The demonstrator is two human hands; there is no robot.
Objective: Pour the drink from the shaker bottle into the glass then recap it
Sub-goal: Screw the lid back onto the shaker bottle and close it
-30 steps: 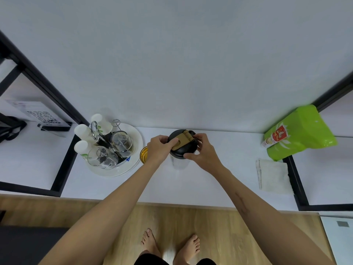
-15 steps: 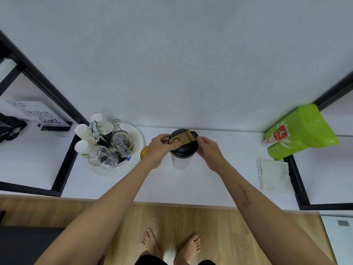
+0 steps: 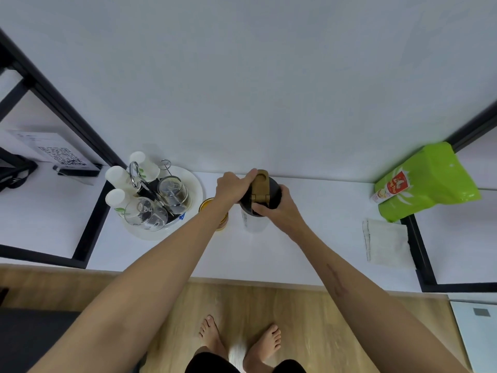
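The shaker bottle (image 3: 255, 219) stands on the white bench (image 3: 309, 238), just right of the full glass (image 3: 215, 214), while the right hand (image 3: 278, 211) grips its lid and the left hand (image 3: 232, 188) presses the brown flap (image 3: 261, 184), so next it likely needs snapping shut.

Shaker bottle (image 3: 255, 219) stood upright on white counter (image 3: 309, 238). Right hand (image 3: 279, 208) gripped its black lid (image 3: 273, 191); left hand (image 3: 232, 187) pressed the tan flip cap (image 3: 261, 184). Glass (image 3: 205, 207) of orange drink just left.

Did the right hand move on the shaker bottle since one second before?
Yes. The right hand has shifted from the lid's far right edge round to the near side of the shaker bottle, by the flip cap's hinge, closer to the table front edge.
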